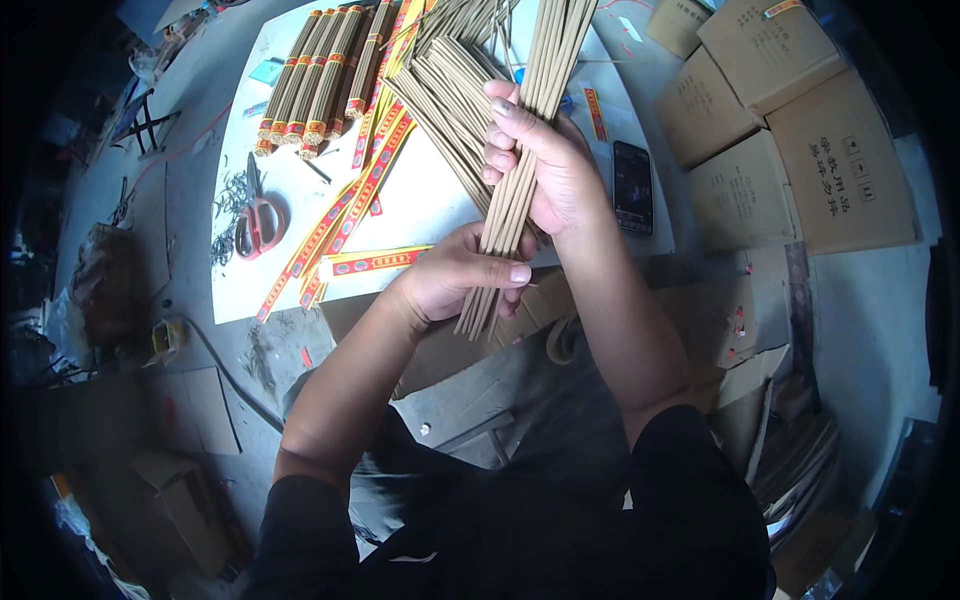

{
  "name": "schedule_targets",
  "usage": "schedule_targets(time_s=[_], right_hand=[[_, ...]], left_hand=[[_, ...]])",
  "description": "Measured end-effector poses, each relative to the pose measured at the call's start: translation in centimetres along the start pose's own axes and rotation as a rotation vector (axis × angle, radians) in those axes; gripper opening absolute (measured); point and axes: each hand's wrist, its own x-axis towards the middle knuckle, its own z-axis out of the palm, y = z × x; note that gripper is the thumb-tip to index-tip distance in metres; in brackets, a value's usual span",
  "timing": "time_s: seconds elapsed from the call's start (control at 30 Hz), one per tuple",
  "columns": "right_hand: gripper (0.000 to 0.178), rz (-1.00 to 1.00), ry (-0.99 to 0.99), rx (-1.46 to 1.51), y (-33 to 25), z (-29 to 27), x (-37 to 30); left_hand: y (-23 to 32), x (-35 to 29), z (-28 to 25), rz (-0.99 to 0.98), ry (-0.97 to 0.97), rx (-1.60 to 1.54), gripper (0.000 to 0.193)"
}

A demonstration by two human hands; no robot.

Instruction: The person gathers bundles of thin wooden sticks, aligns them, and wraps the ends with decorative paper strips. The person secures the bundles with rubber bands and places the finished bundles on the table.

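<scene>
Both my hands grip one loose bundle of thin brown incense sticks (515, 195), tilted up and to the right over the near edge of a white table. My left hand (470, 272) is closed round the lower end, its thumb lying across the sticks. Higher up, my right hand (540, 150) wraps round the middle of the bundle. Behind them lies a pile of loose incense sticks (440, 110). Red and yellow paper strips (345, 220) are spread to the left of my hands. Several banded bundles of incense (320, 75) are stacked at the far left.
Red-handled scissors (262, 225) rest on the white table (400, 215), with dark snippets beside them. A black phone (632, 185) lies near its right edge. Cardboard boxes (840, 170) stand on the right. An open carton (450, 350) sits below the table's near edge.
</scene>
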Motion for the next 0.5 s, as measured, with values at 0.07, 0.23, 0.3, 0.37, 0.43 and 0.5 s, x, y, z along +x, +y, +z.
schedule_targets(time_s=[0.07, 0.23, 0.3, 0.37, 0.43, 0.5], right_hand=[[0.045, -0.004, -0.150, 0.134, 0.3, -0.4, 0.2], [0.075, -0.024, -0.326, 0.033, 1.1, -0.7, -0.1], [0.084, -0.018, -0.415, 0.072, 1.3, -1.0, 0.1], [0.084, -0.019, -0.433, 0.093, 1.1, -0.9, -0.2], [0.079, -0.002, -0.369, 0.068, 1.1, -0.7, -0.3], [0.074, 0.056, -0.243, 0.022, 1.2, -0.4, -0.3]], left_hand=[[-0.4, -0.1, 0.0, -0.004, -0.123, -0.127, 0.037], [-1.0, -0.2, -0.7, 0.031, -0.192, -0.200, 0.042], [-1.0, -0.3, -0.6, 0.034, -0.219, -0.255, 0.041], [-0.8, -0.4, -0.2, 0.025, -0.206, -0.236, 0.040], [-0.3, -0.5, 0.4, 0.005, -0.150, -0.142, 0.039], [0.0, -0.5, 1.0, -0.009, -0.054, -0.138, 0.032]])
